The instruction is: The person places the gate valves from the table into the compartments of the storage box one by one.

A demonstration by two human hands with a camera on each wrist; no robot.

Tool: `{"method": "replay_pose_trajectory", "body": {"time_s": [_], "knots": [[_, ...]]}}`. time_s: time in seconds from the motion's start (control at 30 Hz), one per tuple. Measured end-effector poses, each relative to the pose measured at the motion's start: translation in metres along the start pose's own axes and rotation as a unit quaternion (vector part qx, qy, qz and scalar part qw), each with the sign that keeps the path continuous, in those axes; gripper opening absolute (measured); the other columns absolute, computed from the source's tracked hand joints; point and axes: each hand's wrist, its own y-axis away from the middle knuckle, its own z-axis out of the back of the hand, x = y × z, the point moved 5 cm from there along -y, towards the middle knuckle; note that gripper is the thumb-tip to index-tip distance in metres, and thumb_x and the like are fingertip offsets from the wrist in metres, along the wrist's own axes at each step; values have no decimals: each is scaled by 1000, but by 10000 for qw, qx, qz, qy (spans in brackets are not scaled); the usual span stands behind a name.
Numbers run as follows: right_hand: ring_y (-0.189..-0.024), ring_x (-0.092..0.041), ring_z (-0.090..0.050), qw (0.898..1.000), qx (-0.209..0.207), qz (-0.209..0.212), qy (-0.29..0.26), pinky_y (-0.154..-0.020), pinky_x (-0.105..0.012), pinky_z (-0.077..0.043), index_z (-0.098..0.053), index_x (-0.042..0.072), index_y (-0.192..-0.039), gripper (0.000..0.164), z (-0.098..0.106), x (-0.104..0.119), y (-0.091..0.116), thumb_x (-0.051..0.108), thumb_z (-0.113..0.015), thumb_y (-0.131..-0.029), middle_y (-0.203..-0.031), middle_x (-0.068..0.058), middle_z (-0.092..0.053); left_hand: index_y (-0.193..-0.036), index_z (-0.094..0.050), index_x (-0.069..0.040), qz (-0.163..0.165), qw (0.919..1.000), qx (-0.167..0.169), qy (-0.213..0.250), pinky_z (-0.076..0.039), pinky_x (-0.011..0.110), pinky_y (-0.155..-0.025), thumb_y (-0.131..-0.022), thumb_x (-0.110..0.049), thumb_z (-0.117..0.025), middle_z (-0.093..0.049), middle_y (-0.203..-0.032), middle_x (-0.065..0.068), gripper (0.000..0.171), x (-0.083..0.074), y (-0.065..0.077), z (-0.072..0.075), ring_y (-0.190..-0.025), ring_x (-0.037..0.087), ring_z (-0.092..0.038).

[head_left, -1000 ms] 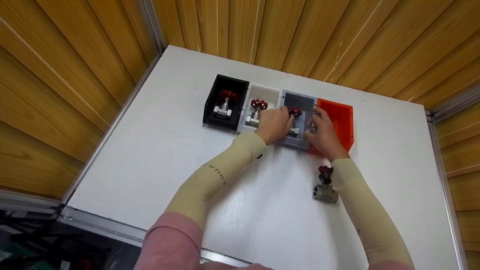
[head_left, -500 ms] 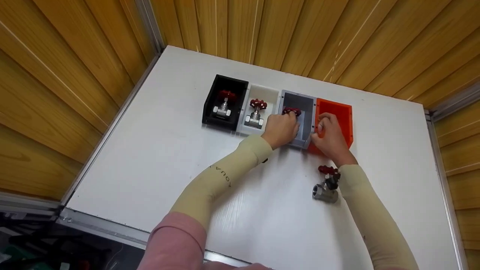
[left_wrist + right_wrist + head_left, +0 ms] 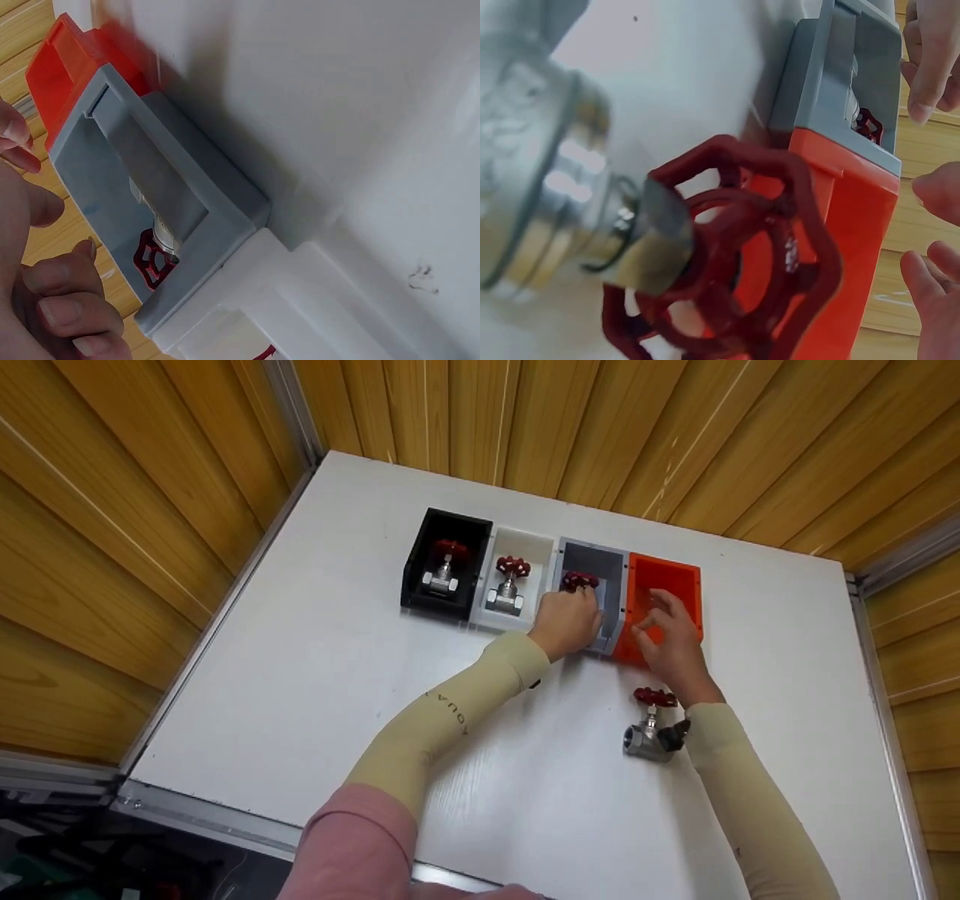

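My left hand (image 3: 568, 622) hovers over the grey bin (image 3: 615, 585), its loosely bent fingers apart from the valve inside. In the left wrist view that valve (image 3: 156, 259) lies in the bin, its red handwheel partly visible. My right hand (image 3: 671, 641) is above the orange bin (image 3: 694, 585), thumb and fingers spread with nothing between them. Another red-handled valve (image 3: 649, 731) stands on the table below the right wrist; it looms large in the right wrist view, where its red handwheel (image 3: 735, 255) covers part of the orange bin.
The black bin (image 3: 409, 577) and the white bin (image 3: 540, 547) complete the row at left. One holds a red-handled valve (image 3: 441, 577), the other a similar valve (image 3: 507, 594). Wood-look panels (image 3: 525, 427) enclose the white table (image 3: 300, 660).
My left hand has shifted slightly right over the grey bin. My right hand has moved away from the grey bin to the right, over the orange one, uncovering more of the table valve.
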Motion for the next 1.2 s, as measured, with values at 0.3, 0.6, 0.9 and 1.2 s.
{"method": "replay_pose_trajectory", "body": {"time_s": [0.3,0.6,0.9,1.2], "knots": [[-131,-23,-35,10000,-9,-52,-3,-101,-47,-37,-58,15,-91,6,4,-8,12,20,-60,-88,-143,5,-34,-103,-59,-12,-103,9999,21,-55,-46,30,-47,-93,-46,-36,-59,-67,-5,42,-9,-2,0,-56,12,-57],[-131,-24,-34,10000,28,-31,3,-103,-49,-34,-60,15,-106,33,6,-16,29,41,-57,-87,-140,0,-38,-102,-60,-13,-192,9995,141,-189,-47,29,-50,-94,-47,-33,-60,-69,-5,44,-19,-1,0,-57,12,-59],[-126,-27,-38,9993,347,-14,114,-95,-50,-41,-54,13,-118,42,6,-22,52,37,-63,-84,-136,-5,-40,-92,-56,-15,-179,9994,277,54,-46,29,-51,-94,-47,-31,-54,-68,-5,41,-27,-2,-5,-55,11,-53],[-127,-22,-36,9955,911,-201,188,-97,-51,-39,-48,20,-125,56,3,-27,74,44,-67,-78,-137,2,-38,-85,-53,-17,-137,9995,283,25,-43,27,-46,-95,-49,-30,-50,-64,-6,41,-33,-3,-9,-53,10,-51]]}}
